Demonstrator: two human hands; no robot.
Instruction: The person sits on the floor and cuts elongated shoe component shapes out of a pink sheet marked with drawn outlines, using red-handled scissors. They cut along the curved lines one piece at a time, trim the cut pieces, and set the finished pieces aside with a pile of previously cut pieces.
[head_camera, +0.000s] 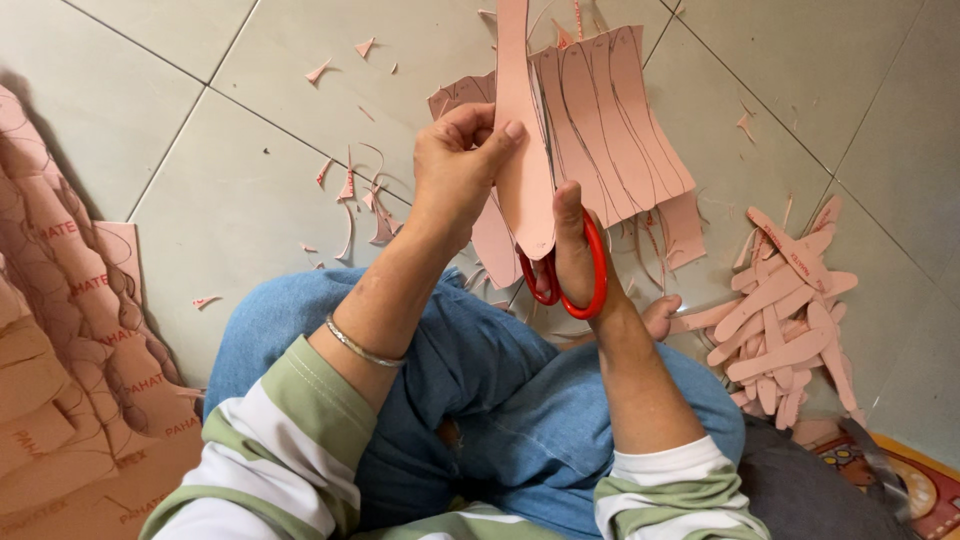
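While the left hand (458, 160) pinches a pink foam sheet (610, 120), the right hand (580, 250), closed around red scissors (565, 280), cuts out a sole shape, needing steady line-following.

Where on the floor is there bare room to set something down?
Bare tile lies upper left, between the stacked pink sheets and the scattered offcuts, and far right beyond the pile of cut insoles. It is crowded around the marked sheet and both hands.

Perhaps home workshop: scrap-strewn tiled floor (250, 190)
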